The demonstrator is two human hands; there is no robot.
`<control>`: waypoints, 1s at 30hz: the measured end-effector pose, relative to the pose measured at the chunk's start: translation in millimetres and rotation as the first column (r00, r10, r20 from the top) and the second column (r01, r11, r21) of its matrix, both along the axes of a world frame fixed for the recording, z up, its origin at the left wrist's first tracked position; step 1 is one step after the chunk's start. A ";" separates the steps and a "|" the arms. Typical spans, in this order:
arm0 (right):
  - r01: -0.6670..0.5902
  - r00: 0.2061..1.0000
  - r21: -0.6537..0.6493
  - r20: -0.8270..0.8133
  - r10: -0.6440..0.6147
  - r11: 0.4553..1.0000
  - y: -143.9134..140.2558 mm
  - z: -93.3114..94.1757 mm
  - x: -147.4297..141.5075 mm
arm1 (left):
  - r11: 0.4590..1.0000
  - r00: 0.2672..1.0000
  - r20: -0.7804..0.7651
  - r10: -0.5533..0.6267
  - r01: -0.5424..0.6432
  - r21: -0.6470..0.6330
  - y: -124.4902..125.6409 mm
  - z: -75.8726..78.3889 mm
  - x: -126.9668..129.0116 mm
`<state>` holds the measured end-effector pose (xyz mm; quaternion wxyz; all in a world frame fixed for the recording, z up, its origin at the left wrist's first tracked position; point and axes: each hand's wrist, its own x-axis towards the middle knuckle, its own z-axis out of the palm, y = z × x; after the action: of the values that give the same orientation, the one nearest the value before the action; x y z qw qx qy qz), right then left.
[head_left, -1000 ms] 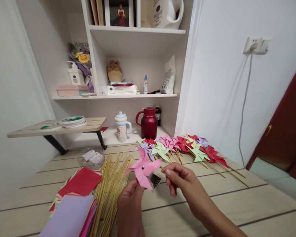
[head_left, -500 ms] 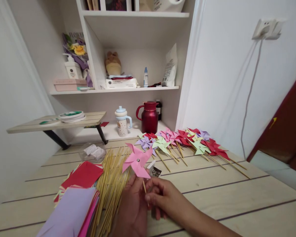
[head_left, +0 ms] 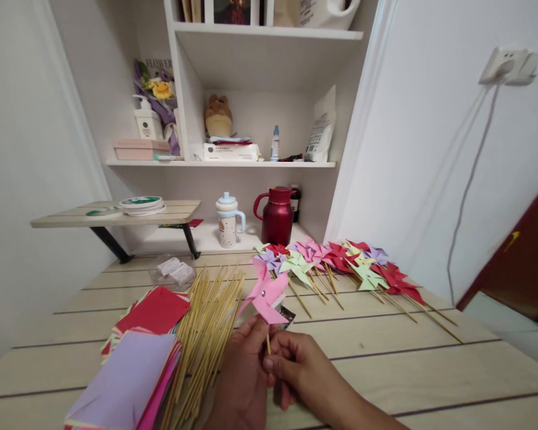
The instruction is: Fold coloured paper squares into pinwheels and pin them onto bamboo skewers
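Note:
A pink paper pinwheel (head_left: 269, 303) on a thin wooden stick faces me, upright and slightly tilted, a small shiny fastener at its centre. Just below its blades, my left hand (head_left: 244, 367) is closed around the upper stick, its thumb pointing up. My right hand (head_left: 301, 363) pinches the same stick lower down between thumb and fingers. Behind the pinwheel, partly hidden, lies a small clear packet of metal fasteners (head_left: 287, 316). Many loose sticks (head_left: 201, 340) are spread left of my left hand.
Purple paper sheets (head_left: 121, 376) and red-topped sheets (head_left: 155, 310) are stacked at the left, near a clear box (head_left: 173, 272). Finished pinwheels (head_left: 341, 257) lie at the back right. A red jug (head_left: 277, 218) and a cup (head_left: 227, 224) stand behind, beside a small raised shelf (head_left: 179, 210).
The camera view has shifted, so the scene sits further right in the picture. Both hands keep their hold on the pinwheel, whose blades have turned slightly.

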<state>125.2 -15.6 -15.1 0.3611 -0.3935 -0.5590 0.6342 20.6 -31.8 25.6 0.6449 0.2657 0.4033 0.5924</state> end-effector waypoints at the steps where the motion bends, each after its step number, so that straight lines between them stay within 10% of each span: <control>1: 0.003 1.000 0.004 -0.007 -0.003 1.000 -0.2 0.6 0.0 | 1.000 0.999 0.035 -0.029 0.029 0.001 0.4 -0.7 -0.8; 13: 0.037 0.999 0.056 0.011 -0.038 0.998 -0.3 8.6 7.0 | 0.996 0.991 0.101 -0.092 0.091 0.015 3.7 -1.6 -5.7; 30: 0.162 0.983 0.093 0.072 -0.169 0.982 1.5 19.3 12.6 | 0.986 0.923 -0.348 0.165 -0.154 0.059 9.7 -4.8 -11.2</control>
<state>137.8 -14.1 4.2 0.4067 -0.4474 -0.5656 0.5608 9.4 -22.1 20.7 0.5079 0.3435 0.5232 0.5919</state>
